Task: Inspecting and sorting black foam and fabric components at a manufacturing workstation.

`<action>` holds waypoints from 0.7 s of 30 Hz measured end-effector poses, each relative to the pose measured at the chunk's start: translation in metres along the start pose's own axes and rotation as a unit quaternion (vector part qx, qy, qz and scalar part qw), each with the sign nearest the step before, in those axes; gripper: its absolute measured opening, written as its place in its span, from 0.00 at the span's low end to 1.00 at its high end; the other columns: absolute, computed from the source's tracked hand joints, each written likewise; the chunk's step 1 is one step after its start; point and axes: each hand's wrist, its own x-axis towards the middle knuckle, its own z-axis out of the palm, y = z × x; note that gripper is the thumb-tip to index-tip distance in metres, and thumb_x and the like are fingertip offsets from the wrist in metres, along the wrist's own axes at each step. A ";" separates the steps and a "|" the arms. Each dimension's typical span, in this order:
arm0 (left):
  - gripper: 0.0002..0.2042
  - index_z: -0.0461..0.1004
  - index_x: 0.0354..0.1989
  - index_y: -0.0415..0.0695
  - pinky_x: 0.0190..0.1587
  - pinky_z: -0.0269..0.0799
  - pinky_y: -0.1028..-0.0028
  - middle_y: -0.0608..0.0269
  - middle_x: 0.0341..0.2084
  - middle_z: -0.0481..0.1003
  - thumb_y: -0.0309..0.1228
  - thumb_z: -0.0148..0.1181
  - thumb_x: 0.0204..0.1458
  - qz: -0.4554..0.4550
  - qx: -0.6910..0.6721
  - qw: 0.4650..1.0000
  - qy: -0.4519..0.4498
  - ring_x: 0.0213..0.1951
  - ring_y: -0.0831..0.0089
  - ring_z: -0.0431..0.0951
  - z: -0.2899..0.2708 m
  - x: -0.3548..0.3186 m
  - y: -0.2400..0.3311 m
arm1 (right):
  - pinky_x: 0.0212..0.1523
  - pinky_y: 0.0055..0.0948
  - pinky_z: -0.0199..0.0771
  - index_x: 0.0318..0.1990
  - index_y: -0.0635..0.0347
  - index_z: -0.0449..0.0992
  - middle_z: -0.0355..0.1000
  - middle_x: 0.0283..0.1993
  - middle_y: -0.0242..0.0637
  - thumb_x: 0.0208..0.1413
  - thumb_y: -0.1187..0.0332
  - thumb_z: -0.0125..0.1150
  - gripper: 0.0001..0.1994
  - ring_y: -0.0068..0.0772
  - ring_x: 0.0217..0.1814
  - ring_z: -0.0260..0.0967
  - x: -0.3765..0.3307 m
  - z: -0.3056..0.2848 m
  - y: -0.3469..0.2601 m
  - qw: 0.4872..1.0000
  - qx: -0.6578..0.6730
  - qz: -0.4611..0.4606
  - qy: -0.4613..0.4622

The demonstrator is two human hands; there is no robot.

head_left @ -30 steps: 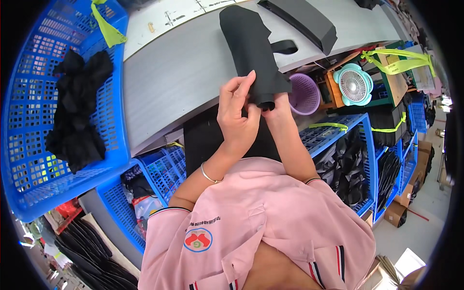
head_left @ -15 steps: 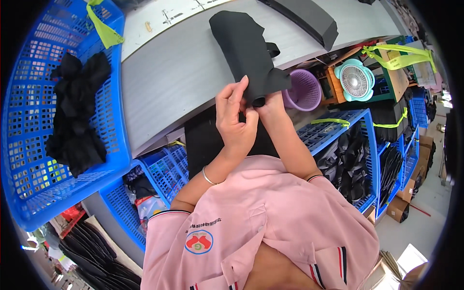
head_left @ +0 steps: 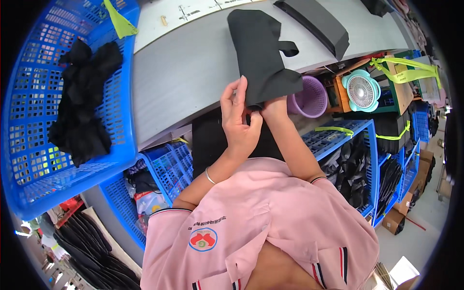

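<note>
A black fabric piece (head_left: 261, 58) with a small strap loop lies on the grey table (head_left: 183, 72), its near end lifted off the table edge. My left hand (head_left: 239, 121) pinches that near end, fingers partly raised. My right hand (head_left: 273, 106) grips the same end from the right, mostly hidden under the fabric. Both hands meet just in front of the table edge, above a dark stack of black material (head_left: 212, 140).
A large blue basket (head_left: 34, 159) at left holds crumpled black fabric (head_left: 79, 101). A long black folded piece (head_left: 314, 24) lies at the table's far right. Below stand a purple basket (head_left: 311, 94), a teal fan (head_left: 362, 89), and blue crates (head_left: 164, 169) with black items.
The black fabric piece has shifted slightly left and settled flatter on the table. Both hands stay pinched on its near end, the left fingers lifting a little.
</note>
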 end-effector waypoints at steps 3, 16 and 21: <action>0.36 0.63 0.69 0.43 0.36 0.75 0.77 0.50 0.64 0.61 0.12 0.53 0.45 -0.031 -0.069 0.997 -0.016 0.46 0.72 0.73 -0.008 0.001 -0.003 | 0.60 0.37 0.71 0.62 0.59 0.64 0.67 0.61 0.41 0.64 0.59 0.55 0.23 0.37 0.60 0.67 0.014 -0.013 0.012 0.988 -0.116 -0.103 -0.011; 0.12 0.75 0.48 0.38 0.28 0.68 0.80 0.61 0.36 0.81 0.30 0.49 0.62 -0.353 -0.249 0.900 0.054 0.35 0.74 0.82 -0.020 -0.002 -0.069 | 0.56 0.34 0.68 0.56 0.67 0.71 0.71 0.56 0.44 0.53 0.74 0.56 0.20 0.43 0.59 0.67 0.033 0.000 -0.036 0.839 -0.481 0.006 -0.254; 0.09 0.76 0.37 0.38 0.28 0.65 0.79 0.66 0.28 0.77 0.25 0.48 0.58 -0.372 -0.275 0.885 0.052 0.28 0.80 0.74 0.004 -0.007 -0.074 | 0.62 0.50 0.62 0.44 0.73 0.76 0.71 0.53 0.53 0.47 0.73 0.55 0.17 0.55 0.59 0.65 0.020 -0.005 0.008 0.419 -0.757 -0.484 -0.135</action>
